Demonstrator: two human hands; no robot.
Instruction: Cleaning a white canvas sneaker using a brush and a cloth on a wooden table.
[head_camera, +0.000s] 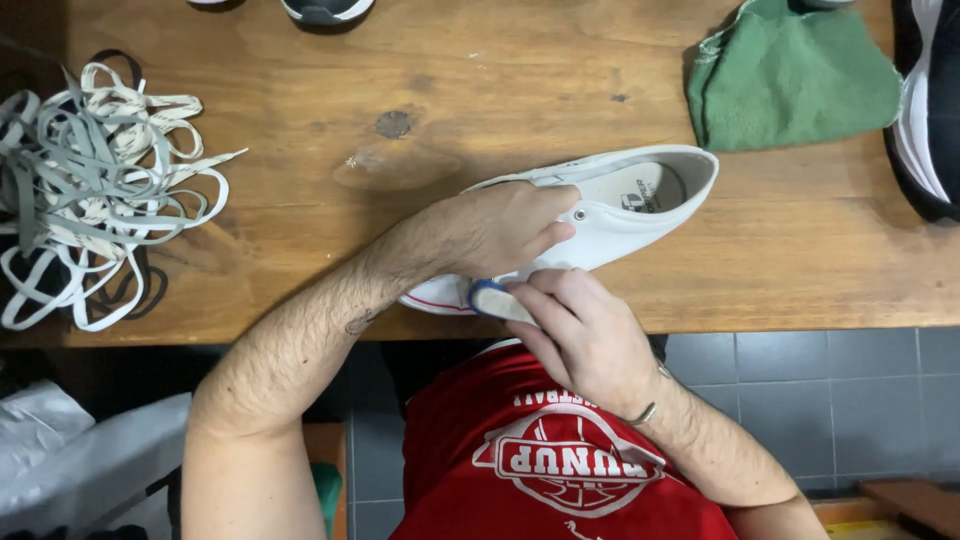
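Left hand (500, 232): lies over the middle of the white sneaker (620, 205), fingers curled down around its upper — gripping it and pinning it to the table
Right hand (580, 335): fingers closed narrow around a small blue-and-white brush (492, 298), pressed against the shoe's side near the sole
White sneaker: lies on its side at the near edge of the wooden table (480, 80), opening turned toward the right, a red stripe along the sole
Laces (95, 190): a loose tangle of white, grey and black ones at the table's left — well apart from the shoe
Green cloth (790, 75): crumpled at the upper right, beside a dark shoe (925, 110) at the edge
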